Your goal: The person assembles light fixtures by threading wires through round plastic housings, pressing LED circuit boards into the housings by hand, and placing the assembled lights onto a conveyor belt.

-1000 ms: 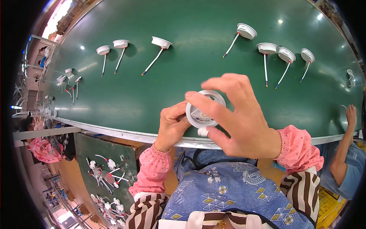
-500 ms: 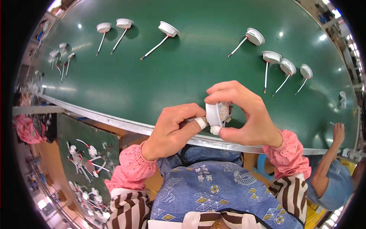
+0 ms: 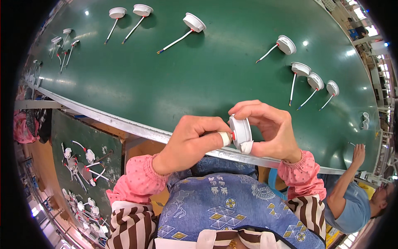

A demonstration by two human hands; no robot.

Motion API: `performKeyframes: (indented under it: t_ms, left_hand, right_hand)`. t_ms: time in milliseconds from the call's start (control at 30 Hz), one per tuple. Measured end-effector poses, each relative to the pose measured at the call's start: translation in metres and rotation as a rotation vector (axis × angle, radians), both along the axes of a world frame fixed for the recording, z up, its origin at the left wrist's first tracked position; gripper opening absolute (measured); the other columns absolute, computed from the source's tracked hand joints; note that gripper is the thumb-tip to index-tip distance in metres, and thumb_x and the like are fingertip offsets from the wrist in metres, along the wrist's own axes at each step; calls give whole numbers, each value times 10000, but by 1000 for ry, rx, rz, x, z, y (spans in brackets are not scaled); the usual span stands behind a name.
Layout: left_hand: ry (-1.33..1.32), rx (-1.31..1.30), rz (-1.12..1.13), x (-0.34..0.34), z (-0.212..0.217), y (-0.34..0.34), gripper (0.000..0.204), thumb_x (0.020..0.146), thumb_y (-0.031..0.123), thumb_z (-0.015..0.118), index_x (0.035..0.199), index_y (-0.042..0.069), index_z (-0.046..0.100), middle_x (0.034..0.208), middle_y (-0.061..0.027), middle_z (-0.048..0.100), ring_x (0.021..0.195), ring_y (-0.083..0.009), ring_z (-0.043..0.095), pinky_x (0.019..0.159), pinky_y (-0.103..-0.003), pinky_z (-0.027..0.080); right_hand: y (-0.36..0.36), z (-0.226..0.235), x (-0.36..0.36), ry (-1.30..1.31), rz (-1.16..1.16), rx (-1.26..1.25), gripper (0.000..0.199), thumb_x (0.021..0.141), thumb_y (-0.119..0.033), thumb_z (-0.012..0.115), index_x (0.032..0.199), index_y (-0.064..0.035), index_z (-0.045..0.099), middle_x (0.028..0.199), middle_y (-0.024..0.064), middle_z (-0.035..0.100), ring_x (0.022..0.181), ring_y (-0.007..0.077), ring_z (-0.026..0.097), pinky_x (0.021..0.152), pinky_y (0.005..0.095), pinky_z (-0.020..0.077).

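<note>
Over the near edge of the green table, my right hand [image 3: 271, 130] grips a round white LED light [image 3: 240, 130] by its rim, thumb below and fingers above. The light stands on edge, its plain back turned left and its lit-dot face hidden from me now. My left hand [image 3: 192, 141] is closed at the red collar [image 3: 234, 135] on the back, where the cable comes out. Its fingers hide the cable itself. White tape [image 3: 225, 139] wraps a left fingertip, and a white wrap [image 3: 246, 147] covers my right thumb tip.
More white LED lights with cables lie on the green table [image 3: 166, 83], such as one light [image 3: 194, 22] at the far middle and another light [image 3: 286, 45] to the right. A lower board [image 3: 112, 133] at left bears several wired parts. A co-worker's hand [image 3: 359, 154] rests at the far right.
The light has turned, so its dotted face no longer shows and its back with the red collar does. My view has shifted slightly. The co-worker's head has come into view.
</note>
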State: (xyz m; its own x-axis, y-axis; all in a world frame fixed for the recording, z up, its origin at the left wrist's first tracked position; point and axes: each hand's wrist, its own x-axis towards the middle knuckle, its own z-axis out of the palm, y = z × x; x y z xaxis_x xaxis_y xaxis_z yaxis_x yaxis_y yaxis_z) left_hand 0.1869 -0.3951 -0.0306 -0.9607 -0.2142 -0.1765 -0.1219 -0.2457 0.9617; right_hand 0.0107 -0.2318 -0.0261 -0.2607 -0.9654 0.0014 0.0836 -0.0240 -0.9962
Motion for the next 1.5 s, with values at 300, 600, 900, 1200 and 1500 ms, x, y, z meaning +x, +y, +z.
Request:
performKeyframes:
  t_ms: [300,600,900,1200,1500]
  left_hand:
    - [-79,-246,6,5,-2,3,152,951,81,633,1027,-19,718,905,-40,719,844,-94,623,741,-255,474]
    - [257,-1452,181,-2,6,-6,471,940,215,694,1349,6,587,1141,-114,667,866,-234,682,686,-329,485]
    - [270,-183,312,5,-16,15,525,1003,70,637,1470,-63,437,1366,-150,589,1184,-224,644,951,-332,559]
    - [277,-253,298,5,-17,20,542,997,97,653,1471,-51,436,1417,-156,544,1247,-257,614,1002,-348,545]
    - [320,-383,380,-4,-18,32,501,974,-11,633,1445,-37,465,1339,-138,572,1194,-224,634,997,-343,535]
  right_hand:
    - [-1,-10,6,98,-100,14,567,684,32,807,1230,35,655,1286,151,617,1107,196,627,975,367,525]
    - [-18,12,26,923,-337,-117,791,615,-62,847,1353,-75,561,1248,128,619,1078,317,637,841,377,498]
    - [-12,29,29,1061,-310,-215,673,643,-38,855,1277,-36,632,1245,139,648,1066,291,657,790,365,514]
    - [-9,6,37,943,-585,-226,403,672,53,773,1042,-53,651,919,117,617,742,287,634,603,374,504]
    - [-19,1,37,874,-576,-206,260,741,110,742,939,-28,646,799,45,587,574,89,484,499,234,387]
